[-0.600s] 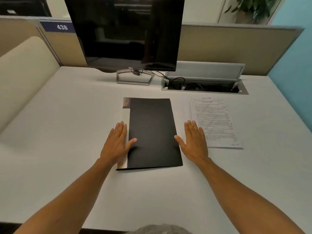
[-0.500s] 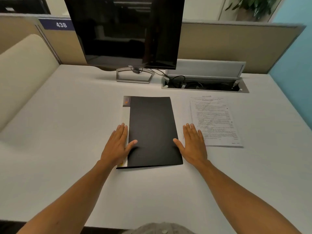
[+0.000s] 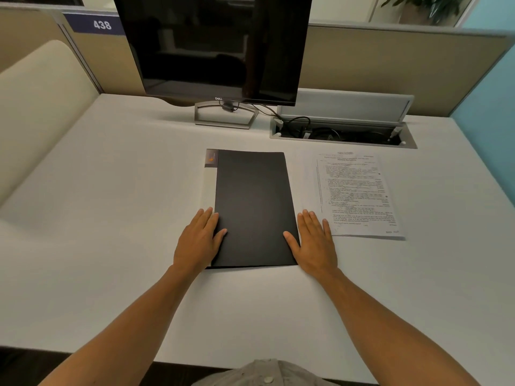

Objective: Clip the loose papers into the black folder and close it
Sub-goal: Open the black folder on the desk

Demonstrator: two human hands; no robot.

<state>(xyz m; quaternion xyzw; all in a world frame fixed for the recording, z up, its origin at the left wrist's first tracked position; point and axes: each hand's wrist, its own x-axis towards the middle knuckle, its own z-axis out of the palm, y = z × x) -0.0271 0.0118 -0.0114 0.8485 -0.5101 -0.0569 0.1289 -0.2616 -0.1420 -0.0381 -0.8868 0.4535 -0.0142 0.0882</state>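
The black folder (image 3: 253, 201) lies closed and flat in the middle of the white desk, with a pale label strip along its left spine. The loose printed papers (image 3: 355, 190) lie in a stack just to its right. My left hand (image 3: 199, 242) rests flat on the folder's lower left edge, thumb on the cover. My right hand (image 3: 313, 243) rests flat at the lower right edge, thumb on the cover and fingers touching the papers' near left corner. Neither hand grips anything.
A dark Dell monitor (image 3: 220, 45) stands behind the folder on a metal stand (image 3: 225, 117). An open cable tray (image 3: 342, 133) sits at the back right. Beige partitions (image 3: 390, 68) bound the desk's far side. The white desk (image 3: 111, 218) stretches left and toward me.
Both hands have slid slightly toward me along the folder's edges. The folder and papers have not moved.
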